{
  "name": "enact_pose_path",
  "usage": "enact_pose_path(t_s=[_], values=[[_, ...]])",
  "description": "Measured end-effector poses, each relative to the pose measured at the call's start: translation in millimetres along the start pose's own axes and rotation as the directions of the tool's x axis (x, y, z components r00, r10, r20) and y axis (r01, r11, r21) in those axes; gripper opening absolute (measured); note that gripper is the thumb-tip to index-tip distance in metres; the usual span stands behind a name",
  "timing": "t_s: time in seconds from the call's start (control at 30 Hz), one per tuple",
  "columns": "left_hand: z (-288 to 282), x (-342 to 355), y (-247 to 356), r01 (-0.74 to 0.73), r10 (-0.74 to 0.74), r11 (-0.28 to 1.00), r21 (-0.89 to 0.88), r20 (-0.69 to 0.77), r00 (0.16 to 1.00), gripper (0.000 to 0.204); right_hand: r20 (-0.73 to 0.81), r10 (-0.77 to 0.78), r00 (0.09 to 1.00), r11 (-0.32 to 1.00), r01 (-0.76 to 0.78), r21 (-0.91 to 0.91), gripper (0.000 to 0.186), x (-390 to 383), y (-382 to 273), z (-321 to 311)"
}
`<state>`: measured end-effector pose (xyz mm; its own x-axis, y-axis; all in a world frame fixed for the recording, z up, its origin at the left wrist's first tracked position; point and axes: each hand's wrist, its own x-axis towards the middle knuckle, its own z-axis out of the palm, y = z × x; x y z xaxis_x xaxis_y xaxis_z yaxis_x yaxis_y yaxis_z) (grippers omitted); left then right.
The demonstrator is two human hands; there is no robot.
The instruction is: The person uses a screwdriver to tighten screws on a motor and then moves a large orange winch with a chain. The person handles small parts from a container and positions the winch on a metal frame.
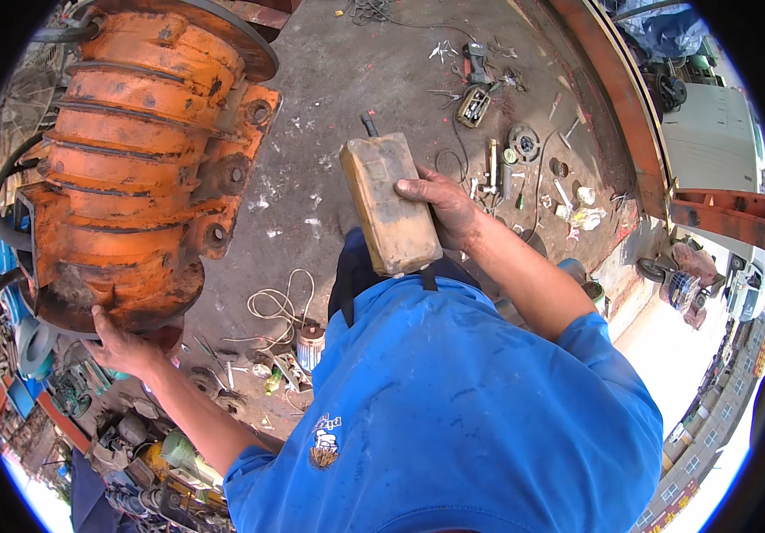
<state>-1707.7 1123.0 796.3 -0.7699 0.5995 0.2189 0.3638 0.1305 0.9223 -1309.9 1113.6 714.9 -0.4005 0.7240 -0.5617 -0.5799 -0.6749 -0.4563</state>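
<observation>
At the left stands a large orange ribbed metal casting (125,164), scuffed and stained with black grime, with bolt holes along its right flange. My left hand (129,348) grips the bottom rim of this casting, a fingertip over the edge and the other fingers partly hidden. In front of my body my right hand (445,202) holds a grimy tan rectangular box (387,204), the thumb lying across its face. A short black stub sticks up from the box's far end. The fingers beneath it are out of sight.
Tools and parts lie scattered on the floor at the far right, among them a power tool (477,67) and a round metal disc (524,142). A can (310,346) and a pale cord (278,305) are near my left side. An orange beam (613,98) borders the right.
</observation>
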Motion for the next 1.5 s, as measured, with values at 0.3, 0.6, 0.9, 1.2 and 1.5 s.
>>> enact_pose_path(t_s=[0.3,0.6,0.9,1.2,1.5], values=[[23,76,-2,-0.046,0.046,0.999,-0.008,0.1,0.994,0.059,-0.143,0.002,0.99,0.993,0.015,0.119,0.054,-43,22,-37],[60,137,16,-0.361,0.344,0.928,0.094,0.161,0.925,0.046,-0.253,-0.111,0.961,0.969,0.161,0.188,0.052,-90,29,-81],[84,141,40,-0.34,0.31,0.891,0.3,0.147,0.939,0.055,-0.208,-0.16,0.965,0.968,0.194,0.158,0.054,-108,35,-77],[124,122,93,-0.343,0.276,0.927,0.15,0.346,0.897,0.05,-0.164,-0.163,0.973,0.98,0.179,0.089,0.057,-112,23,-38],[159,137,107,-0.518,0.449,0.855,0.02,0.47,0.76,0.049,-0.274,-0.186,0.944,0.973,0.216,0.085,0.047,-99,29,-31]])
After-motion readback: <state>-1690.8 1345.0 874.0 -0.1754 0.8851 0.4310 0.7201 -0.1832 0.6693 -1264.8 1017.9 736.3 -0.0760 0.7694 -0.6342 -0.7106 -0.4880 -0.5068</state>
